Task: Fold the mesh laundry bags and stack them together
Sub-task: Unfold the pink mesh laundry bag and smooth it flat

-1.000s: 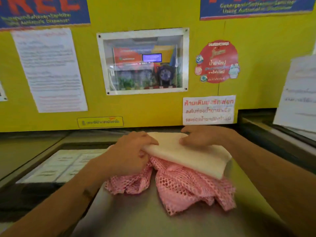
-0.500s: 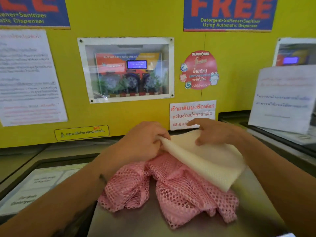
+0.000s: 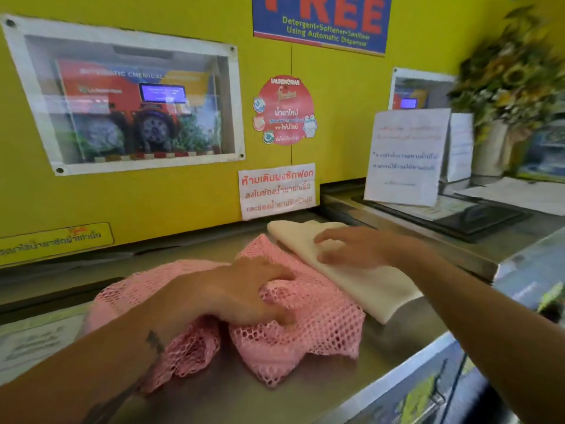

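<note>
A crumpled pink mesh laundry bag (image 3: 308, 335) lies in a heap on the steel machine top (image 3: 397, 341). A folded cream mesh bag (image 3: 370, 286) lies flat to its right, overlapping the pink bag's far edge. My left hand (image 3: 238, 292) presses down on the pink heap, fingers curled into the mesh. My right hand (image 3: 348, 247) rests palm down on the cream bag with fingers spread.
A yellow wall panel (image 3: 189, 197) with posters and a dispenser window (image 3: 131, 108) stands right behind the bags. To the right, a raised machine top carries a standing paper notice (image 3: 405, 157) and a flower vase (image 3: 492, 142). The steel top's front edge runs at the lower right.
My left hand has let go of the cream bag and dropped onto the pink heap. My right hand has slid the cream bag to the right, off the pink one. The view swung right.
</note>
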